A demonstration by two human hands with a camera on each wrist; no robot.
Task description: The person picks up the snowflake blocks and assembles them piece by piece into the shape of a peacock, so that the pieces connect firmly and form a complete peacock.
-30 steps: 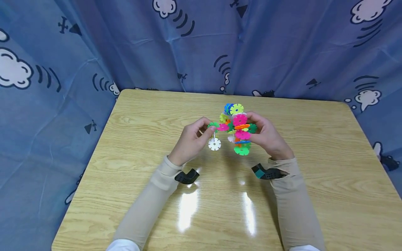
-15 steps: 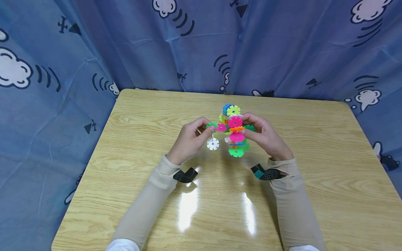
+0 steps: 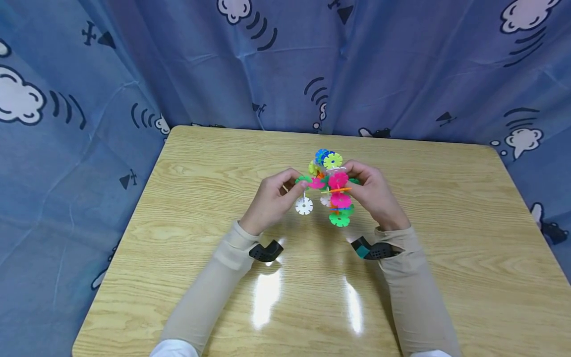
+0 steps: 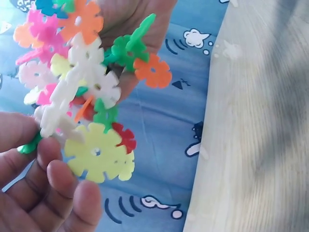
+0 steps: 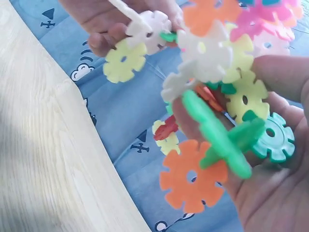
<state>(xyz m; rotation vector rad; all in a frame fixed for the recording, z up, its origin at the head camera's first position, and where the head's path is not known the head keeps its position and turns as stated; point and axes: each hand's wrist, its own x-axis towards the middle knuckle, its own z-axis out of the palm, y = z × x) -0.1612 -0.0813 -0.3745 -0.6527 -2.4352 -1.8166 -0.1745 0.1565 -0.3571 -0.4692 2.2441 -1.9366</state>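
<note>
A model of interlocked, notched plastic snowflake discs (image 3: pixel 340 201) in many colours is held above the table, between both hands. My left hand (image 3: pixel 275 199) pinches its left end at a green disc (image 3: pixel 303 179), below which a white disc (image 3: pixel 304 206) hangs. In the left wrist view, thumb and fingers close on white pieces there, beside a pale yellow disc (image 4: pixel 87 162). My right hand (image 3: pixel 378 196) grips the right side of the model, fingers partly hidden behind it. In the right wrist view, an orange disc (image 5: pixel 176 188) and crossed green discs (image 5: pixel 212 128) stick out near that palm.
The wood-grain table (image 3: pixel 200 153) lies under both hands, with bright light reflections near its front. A blue curtain (image 3: pixel 285 79) with cloud prints hangs behind and at the sides. Each wrist wears a dark camera mount, such as the left mount (image 3: pixel 266 251).
The model has tilted and turned slightly, its pink and orange discs shifting left and a little nearer. My right hand and wrist have moved slightly left; the left hand keeps its hold.
</note>
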